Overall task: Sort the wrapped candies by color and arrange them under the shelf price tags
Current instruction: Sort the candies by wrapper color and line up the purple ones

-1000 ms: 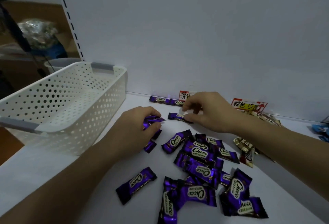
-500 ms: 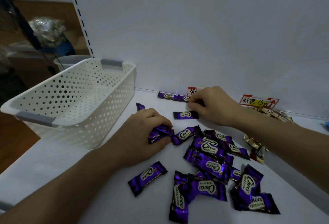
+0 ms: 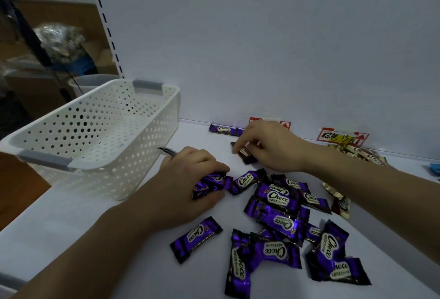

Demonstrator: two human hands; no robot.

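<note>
I've got the left hand (image 3: 190, 181) bunched round a few purple candies (image 3: 209, 185) at the middle of the shelf (image 3: 90, 227) and the right hand (image 3: 273, 147) pinching one candy (image 3: 247, 156) near the back edge below the price tag (image 3: 287, 124); I judge that overfull left clutch may spill wrappers into the loose pile (image 3: 277, 200).

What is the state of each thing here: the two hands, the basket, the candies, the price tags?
Left-hand grip: holds a bunch of purple candies.
Right-hand grip: pinches one dark candy.
Basket: upright, no candy visible inside.
Loose purple pile: unsorted, overlapping.
Back purple candy: lying flat against the wall.
Gold candies: grouped under the yellow tag.
</note>
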